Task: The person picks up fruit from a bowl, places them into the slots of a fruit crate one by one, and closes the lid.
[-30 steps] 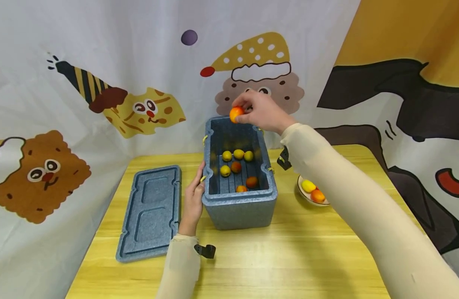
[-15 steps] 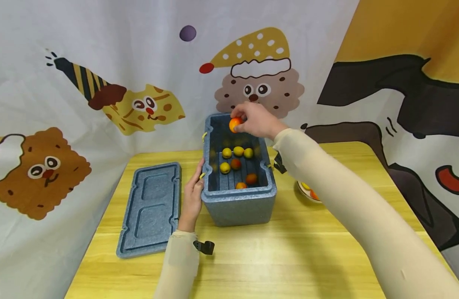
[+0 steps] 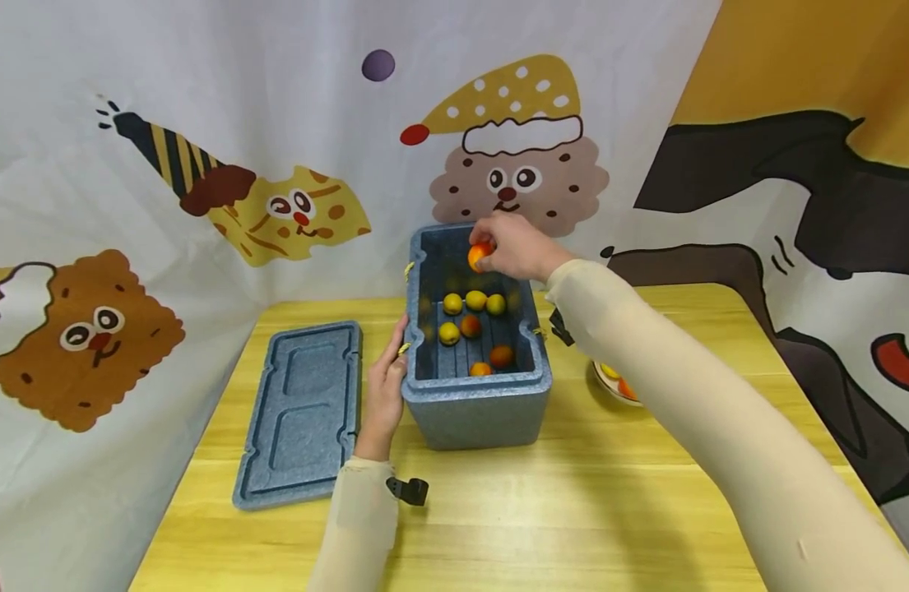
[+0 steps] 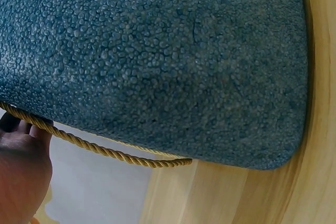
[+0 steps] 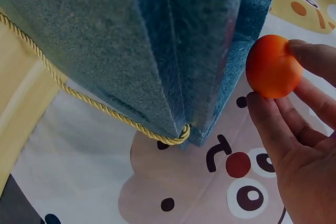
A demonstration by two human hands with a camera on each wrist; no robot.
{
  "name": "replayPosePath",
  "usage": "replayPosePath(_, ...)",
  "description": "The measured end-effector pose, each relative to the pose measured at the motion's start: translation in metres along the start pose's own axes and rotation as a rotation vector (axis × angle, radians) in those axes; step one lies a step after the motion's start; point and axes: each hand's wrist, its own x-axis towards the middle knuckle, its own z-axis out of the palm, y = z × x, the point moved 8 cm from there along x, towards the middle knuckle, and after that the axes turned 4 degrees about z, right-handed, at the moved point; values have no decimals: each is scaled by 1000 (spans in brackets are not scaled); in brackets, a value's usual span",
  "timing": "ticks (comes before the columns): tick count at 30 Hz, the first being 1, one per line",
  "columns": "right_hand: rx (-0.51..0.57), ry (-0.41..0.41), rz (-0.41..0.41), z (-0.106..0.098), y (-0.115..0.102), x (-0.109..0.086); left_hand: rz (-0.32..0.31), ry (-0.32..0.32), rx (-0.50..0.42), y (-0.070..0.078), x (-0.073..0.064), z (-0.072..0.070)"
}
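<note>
A deep grey-blue foam box (image 3: 476, 419) stands open on the table. Over its far end, my right hand (image 3: 519, 248) pinches a smooth orange-red round fruit (image 5: 273, 66) between thumb and fingertips. My left hand (image 3: 384, 403) lies along the box's left side, fingers extended against the wall. In the left wrist view those fingers (image 4: 37, 129) are by a twisted gold rope (image 4: 105, 150), partly hidden behind it. Yellow fruits (image 3: 449, 333) and orange-red ones (image 3: 502, 355) rest on the ribbed floor inside the box.
The box's lid (image 3: 302, 415) lies flat on the table to the left. A white bowl (image 3: 609, 393) holding yellow and orange fruit sits at the right, partly behind my right forearm. A cartoon-printed curtain (image 3: 299, 99) hangs behind the wooden table (image 3: 491, 518).
My right hand has come down toward the box with the orange-red fruit, most of it in the first half second. My left hand stays at the box's side.
</note>
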Motion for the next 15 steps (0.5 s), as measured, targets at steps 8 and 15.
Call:
replayPosePath(8, -44, -10, 2, 5, 0, 6, 14, 8, 3, 0, 1, -2)
replayPosePath(15, -133, -46, 26, 10, 5, 8, 0, 5, 4, -3, 1, -3)
